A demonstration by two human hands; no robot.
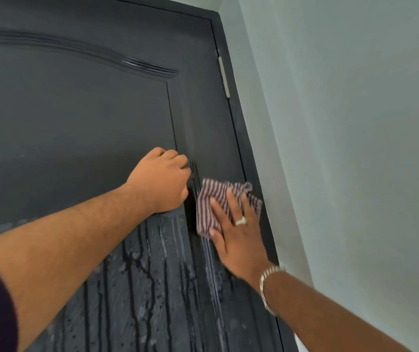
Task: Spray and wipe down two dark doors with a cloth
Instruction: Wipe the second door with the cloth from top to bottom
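No writing or brand shows anywhere. The right hand (238,232), fingers straight and spread, presses a striped cloth (218,201) flat against the dark door (76,110); the cloth lies under and just beyond the fingertips, its stripes running roughly along the fingers, up the door. Left of it, the left hand (162,181) is clenched into a fist against the raised panel edge, holding nothing visible. Below both hands the door is streaked with wet drips. A hinge (224,77) sits well above the right hand.
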